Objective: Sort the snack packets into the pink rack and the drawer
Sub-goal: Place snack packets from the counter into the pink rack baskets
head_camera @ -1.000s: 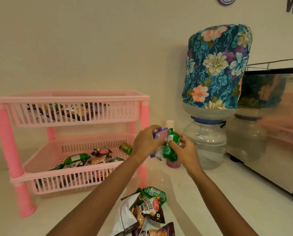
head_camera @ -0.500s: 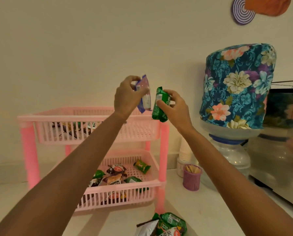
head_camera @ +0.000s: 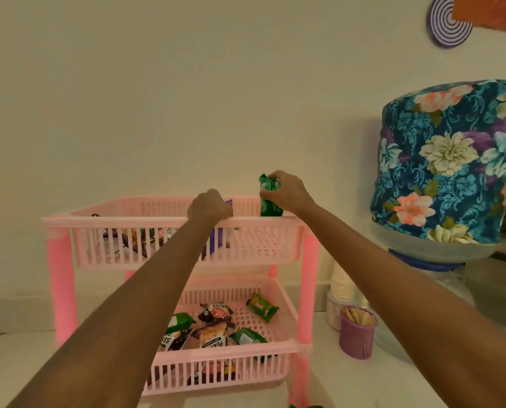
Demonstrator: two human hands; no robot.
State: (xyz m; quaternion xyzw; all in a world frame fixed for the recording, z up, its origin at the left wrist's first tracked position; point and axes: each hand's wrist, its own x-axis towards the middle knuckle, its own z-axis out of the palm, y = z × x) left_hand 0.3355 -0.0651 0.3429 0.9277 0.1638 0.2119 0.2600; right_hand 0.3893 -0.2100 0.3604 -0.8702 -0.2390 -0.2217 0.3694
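Two packets going into the rack's (head_camera: 175,223) top tier: left hand (head_camera: 209,205) clamps the purple packet (head_camera: 216,241), right hand (head_camera: 287,191) the green packet (head_camera: 270,198) at 3 o'clock; next, let go.

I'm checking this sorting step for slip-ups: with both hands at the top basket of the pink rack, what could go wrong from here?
1. The green packet in the right hand hangs over the top basket's right end near the rim; let go there, it might fall outside.
2. The left hand reaches over the front rim with a purple packet; pressing on that rim could tip the light pink rack forward.
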